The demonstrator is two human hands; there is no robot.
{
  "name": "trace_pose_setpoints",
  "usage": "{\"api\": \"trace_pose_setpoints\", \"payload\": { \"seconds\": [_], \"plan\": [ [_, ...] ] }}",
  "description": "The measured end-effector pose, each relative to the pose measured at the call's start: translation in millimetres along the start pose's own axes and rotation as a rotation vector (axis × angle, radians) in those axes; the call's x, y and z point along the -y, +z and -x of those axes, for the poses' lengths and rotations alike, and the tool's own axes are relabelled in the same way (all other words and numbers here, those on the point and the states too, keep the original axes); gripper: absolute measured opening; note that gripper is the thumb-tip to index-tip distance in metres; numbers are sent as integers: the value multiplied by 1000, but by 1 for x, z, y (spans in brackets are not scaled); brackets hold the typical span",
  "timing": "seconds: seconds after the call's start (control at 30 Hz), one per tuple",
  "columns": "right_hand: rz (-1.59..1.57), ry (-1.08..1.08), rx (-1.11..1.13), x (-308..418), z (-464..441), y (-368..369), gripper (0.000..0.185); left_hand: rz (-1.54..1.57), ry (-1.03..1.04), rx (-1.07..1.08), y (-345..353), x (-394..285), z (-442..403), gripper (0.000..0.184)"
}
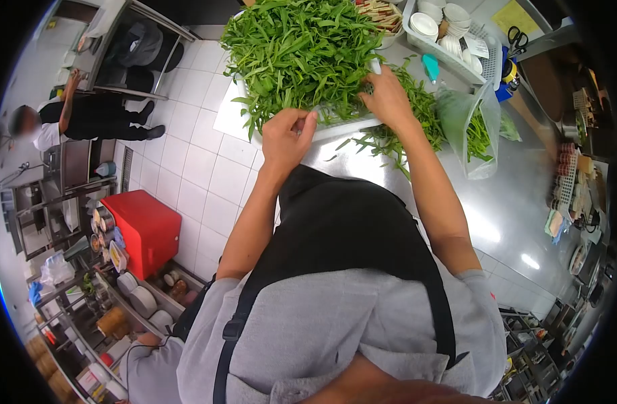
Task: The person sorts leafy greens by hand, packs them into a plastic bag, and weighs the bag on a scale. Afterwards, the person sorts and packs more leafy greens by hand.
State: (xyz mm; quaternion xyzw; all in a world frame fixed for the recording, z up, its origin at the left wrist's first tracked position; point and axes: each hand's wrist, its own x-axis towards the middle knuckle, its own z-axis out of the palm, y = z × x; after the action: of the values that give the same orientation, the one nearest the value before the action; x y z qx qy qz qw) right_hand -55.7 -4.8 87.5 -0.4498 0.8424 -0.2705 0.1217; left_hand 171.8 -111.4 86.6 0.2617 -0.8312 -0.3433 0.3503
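Observation:
A large heap of long, narrow green leaves (pixel 298 57) fills a white plastic basket (pixel 345 126) on the metal counter. My left hand (pixel 287 137) is at the basket's near left edge, its fingers curled in and the thumb against them; what they hold, if anything, is hidden. At the heap's right side, my right hand (pixel 389 99) reaches down, with a gap between its thumb and fingers. Some fingertips are hidden by the hand itself. More loose greens (pixel 426 118) lie beside my right wrist, and several sprigs are scattered along the basket's near side.
A clear plastic bag (pixel 460 131) with greens stands to the right. Behind it are a grey basket (pixel 450 57) of white dishes, a teal object (pixel 430 67) and black scissors (pixel 518 39). A red box (pixel 143 232) is on the left; a person (pixel 86 118) works farther off.

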Motion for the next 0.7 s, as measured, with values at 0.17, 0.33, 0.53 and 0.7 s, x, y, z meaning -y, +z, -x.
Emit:
{"api": "trace_pose_setpoints", "payload": {
  "seconds": [0.17, 0.33, 0.53, 0.7],
  "plan": [
    [-220, -84, -99, -8, -2, -34, 21, 8, -9, -13, -3, -1, 1, 13],
    [-658, 60, -11, -16, 11, -68, 15, 387, -304, 53, 3, -2, -4, 18],
    [-888, 63, 17, 10, 25, -86, 13, 632, -414, 386, 27, -56, -34, 32],
    [-995, 44, 54, 10, 34, -87, 15, 839, -432, 378, 50, -79, -45, 36]
  ]
}}
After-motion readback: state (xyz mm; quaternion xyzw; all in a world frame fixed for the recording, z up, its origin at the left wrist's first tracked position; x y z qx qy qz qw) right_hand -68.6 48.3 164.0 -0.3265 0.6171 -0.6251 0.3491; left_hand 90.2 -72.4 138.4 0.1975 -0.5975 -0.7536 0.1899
